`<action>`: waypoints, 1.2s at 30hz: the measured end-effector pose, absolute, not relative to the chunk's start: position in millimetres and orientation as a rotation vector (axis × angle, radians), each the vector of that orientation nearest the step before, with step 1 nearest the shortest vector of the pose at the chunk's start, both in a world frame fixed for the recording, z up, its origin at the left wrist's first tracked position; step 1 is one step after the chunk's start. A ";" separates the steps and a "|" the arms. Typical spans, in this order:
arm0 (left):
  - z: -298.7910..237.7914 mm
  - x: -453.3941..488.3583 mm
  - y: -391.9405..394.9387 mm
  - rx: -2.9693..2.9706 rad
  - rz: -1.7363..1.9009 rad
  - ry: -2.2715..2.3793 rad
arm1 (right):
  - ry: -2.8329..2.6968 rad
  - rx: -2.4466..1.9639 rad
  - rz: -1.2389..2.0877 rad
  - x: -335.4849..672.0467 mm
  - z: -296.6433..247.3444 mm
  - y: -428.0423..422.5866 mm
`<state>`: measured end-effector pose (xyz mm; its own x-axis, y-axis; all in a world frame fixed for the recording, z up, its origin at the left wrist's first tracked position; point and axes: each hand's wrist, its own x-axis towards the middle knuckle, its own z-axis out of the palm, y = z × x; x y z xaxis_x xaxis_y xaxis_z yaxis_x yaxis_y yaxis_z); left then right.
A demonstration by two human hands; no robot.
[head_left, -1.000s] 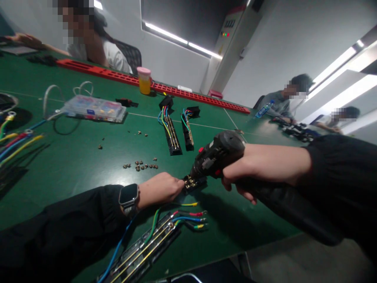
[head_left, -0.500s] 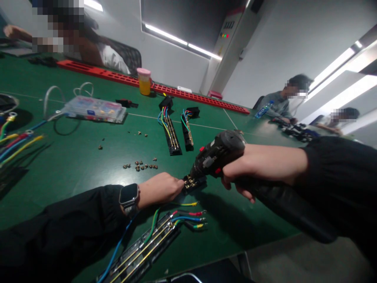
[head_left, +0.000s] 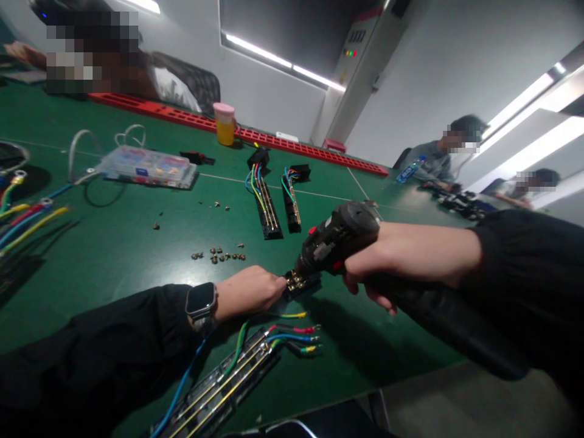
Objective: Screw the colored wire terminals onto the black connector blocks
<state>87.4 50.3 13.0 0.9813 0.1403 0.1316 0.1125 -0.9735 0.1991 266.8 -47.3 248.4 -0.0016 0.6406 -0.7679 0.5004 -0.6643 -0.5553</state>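
My right hand (head_left: 371, 261) is closed round the grip of a black cordless drill (head_left: 335, 234) with red buttons. The drill's tip points down at a small black terminal block (head_left: 305, 285) with brass parts. At the block's left end, my left hand (head_left: 255, 287) pinches with its fingers closed against it; the fingertips are partly hidden. A smartwatch (head_left: 201, 301) is on the left wrist. Below lies a long black strip (head_left: 228, 386) with brass bars and coloured wires (head_left: 292, 334) ending in lugs. Several small brass screws (head_left: 221, 255) lie loose beyond the left hand.
Two wired black strips (head_left: 269, 213) (head_left: 293, 204) lie farther back. A clear parts box (head_left: 148, 167) is at left, near a bundle of lugged wires (head_left: 27, 219). A cup (head_left: 224, 125) stands by the red slotted rail (head_left: 310, 146). Other people sit across the green table (head_left: 114, 243).
Both hands and the drill stay almost in place over the block. The view has shifted very slightly, and the person at the far left has moved their head a little.
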 end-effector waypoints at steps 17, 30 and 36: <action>9.2 87.4 50.9 2.952 0.231 0.184 | -1.259 -2.142 1.720 267.2 246.1 -48.8; 10.4 87.7 50.8 2.951 0.240 0.167 | -1.250 -2.137 1.715 268.9 244.5 -49.8; 10.3 87.6 51.1 2.938 0.222 0.179 | -1.239 -2.167 1.713 269.8 244.5 -50.5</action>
